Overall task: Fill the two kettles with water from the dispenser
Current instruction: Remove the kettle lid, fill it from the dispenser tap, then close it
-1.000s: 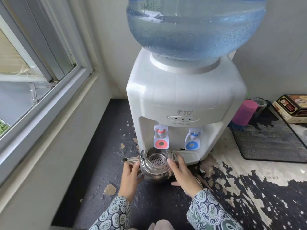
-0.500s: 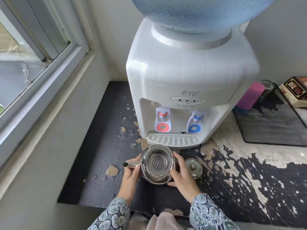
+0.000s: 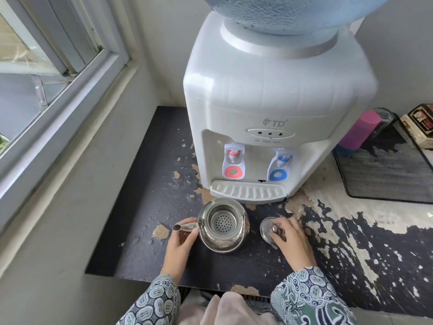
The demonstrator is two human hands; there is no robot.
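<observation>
A steel kettle (image 3: 222, 225) stands lidless on the dark counter in front of the white water dispenser (image 3: 269, 109), its strainer basket showing and its spout pointing left. My left hand (image 3: 181, 242) holds the kettle at the spout side. My right hand (image 3: 289, 235) rests on the kettle's round steel lid (image 3: 269, 229), fingers around its knob, just right of the kettle. The dispenser has a red tap (image 3: 233, 164) and a blue tap (image 3: 280, 167) above a drip tray (image 3: 248, 191). Only one kettle is in view.
A window and grey sill (image 3: 58, 118) run along the left. A pink bottle (image 3: 360, 130), a glass, a black mesh mat (image 3: 386, 174) and a box (image 3: 419, 123) sit right of the dispenser. The counter surface (image 3: 145, 207) is dark and flaking.
The kettle was drawn back from under the red tap and set on the counter. My right hand left the kettle's side and moved right onto the lid.
</observation>
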